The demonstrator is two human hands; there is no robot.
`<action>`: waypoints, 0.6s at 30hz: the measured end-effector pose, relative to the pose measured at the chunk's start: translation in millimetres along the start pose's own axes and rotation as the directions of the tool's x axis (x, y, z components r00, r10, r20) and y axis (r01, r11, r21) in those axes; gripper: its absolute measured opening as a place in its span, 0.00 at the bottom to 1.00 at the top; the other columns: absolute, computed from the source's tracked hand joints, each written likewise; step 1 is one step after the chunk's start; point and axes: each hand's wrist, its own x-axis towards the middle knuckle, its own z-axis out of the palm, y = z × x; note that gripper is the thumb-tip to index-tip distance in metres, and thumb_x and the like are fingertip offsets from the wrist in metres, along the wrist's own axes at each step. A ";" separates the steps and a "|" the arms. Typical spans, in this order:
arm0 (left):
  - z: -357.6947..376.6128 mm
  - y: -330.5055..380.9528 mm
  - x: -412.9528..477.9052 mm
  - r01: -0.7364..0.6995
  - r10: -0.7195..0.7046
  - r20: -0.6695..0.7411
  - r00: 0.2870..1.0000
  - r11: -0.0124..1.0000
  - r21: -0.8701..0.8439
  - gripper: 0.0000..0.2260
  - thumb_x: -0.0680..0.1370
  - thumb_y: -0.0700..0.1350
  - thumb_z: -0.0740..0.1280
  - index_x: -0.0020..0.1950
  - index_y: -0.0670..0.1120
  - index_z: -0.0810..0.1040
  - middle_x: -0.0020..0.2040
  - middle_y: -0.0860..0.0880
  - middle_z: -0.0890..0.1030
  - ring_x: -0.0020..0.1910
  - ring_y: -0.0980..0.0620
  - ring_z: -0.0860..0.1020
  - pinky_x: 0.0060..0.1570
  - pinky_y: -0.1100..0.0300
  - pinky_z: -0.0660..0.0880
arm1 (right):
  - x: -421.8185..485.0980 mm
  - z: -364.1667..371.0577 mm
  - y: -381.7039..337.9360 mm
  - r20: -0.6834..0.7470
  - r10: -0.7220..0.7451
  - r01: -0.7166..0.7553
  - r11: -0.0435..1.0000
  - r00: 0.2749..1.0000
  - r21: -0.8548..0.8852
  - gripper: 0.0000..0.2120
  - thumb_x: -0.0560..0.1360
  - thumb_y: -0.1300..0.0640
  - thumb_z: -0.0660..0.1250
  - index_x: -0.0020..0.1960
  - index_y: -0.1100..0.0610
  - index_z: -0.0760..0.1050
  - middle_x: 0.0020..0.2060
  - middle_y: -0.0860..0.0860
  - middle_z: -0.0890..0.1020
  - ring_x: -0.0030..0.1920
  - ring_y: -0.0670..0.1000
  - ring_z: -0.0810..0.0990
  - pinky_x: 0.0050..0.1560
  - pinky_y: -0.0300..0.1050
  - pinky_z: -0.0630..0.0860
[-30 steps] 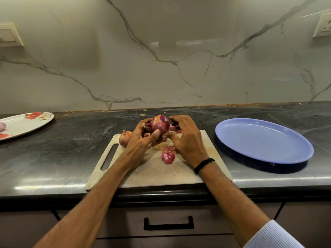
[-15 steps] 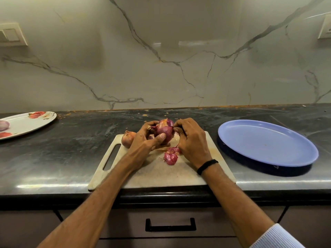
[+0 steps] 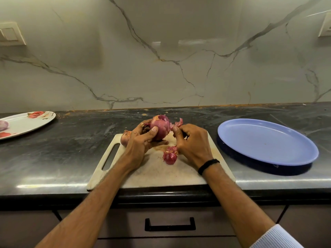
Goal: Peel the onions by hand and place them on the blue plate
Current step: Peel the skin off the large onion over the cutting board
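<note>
Your L hand (image 3: 141, 140) grips the onion (image 3: 160, 128) just above the board (image 3: 155, 174). Thumb lies across its near face, fingers curl round the back & underneath. The onion's mostly in red-purple skin, w/ a paler patch near the top.

Your R hand (image 3: 191, 142) sits just right of it. Thumb & fingertips pinch a skin flap (image 3: 177, 123) that sticks up & away from the onion's right side. Can't tell if the flap's joined to the onion or torn free. Other R fingers are curled in, heel of the hand low over the board. There's a black band (image 3: 207, 165) on the R wrist & a white ribbed cuff (image 3: 275, 237) at the bottom edge.

On the board, a peel scrap (image 3: 169, 156) lies betw. your hands, right at the R hand's edge. A 2nd onion (image 3: 125, 138), skin on, sits at the far-left corner, partly hidden behind the L hand. The board lies on a dark counter (image 3: 71, 154), handle slot to the left, near edge at the counter's front.

The blue plate (image 3: 268, 142) is on the counter right of the board, near but apart. A white plate (image 3: 28, 122) w/ red print sits far left, well apart. It holds a purple piece (image 3: 3, 125) cut off by the frame, so can't tell what it is.

Behind is a marble-look wall, w/ a switch (image 3: 9, 34) top left & a socket (image 3: 325, 26) top right. A drawer handle (image 3: 170, 224) shows below the counter.
</note>
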 end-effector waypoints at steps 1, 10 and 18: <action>-1.2 -0.7 0.8 -0.002 0.002 0.001 1.000 1.000 0.005 0.18 0.76 0.44 0.72 0.64 0.46 0.74 0.62 0.37 0.76 0.49 0.37 0.85 0.45 0.54 0.83 | 0.2 0.4 -0.5 0.011 -0.010 0.010 1.000 1.000 0.005 0.10 0.78 0.56 0.69 0.40 0.58 0.79 0.33 0.49 0.79 0.33 0.47 0.75 0.35 0.44 0.75; -5.9 -7.0 7.2 -0.038 0.038 -0.008 0.999 0.997 0.064 0.20 0.74 0.46 0.69 0.65 0.45 0.74 0.59 0.37 0.79 0.52 0.39 0.84 0.47 0.49 0.83 | 2.9 3.5 -4.8 0.113 -0.087 0.071 0.988 0.990 0.136 0.20 0.72 0.53 0.76 0.58 0.60 0.75 0.51 0.53 0.79 0.49 0.47 0.76 0.46 0.32 0.74; -4.8 -7.3 7.3 -0.032 0.028 0.045 0.999 0.996 0.088 0.22 0.76 0.47 0.67 0.67 0.42 0.72 0.59 0.35 0.80 0.49 0.40 0.84 0.44 0.52 0.83 | 4.1 7.0 -0.9 0.070 -0.095 0.085 0.986 0.993 0.141 0.21 0.71 0.57 0.77 0.59 0.61 0.75 0.52 0.54 0.79 0.49 0.46 0.76 0.46 0.27 0.74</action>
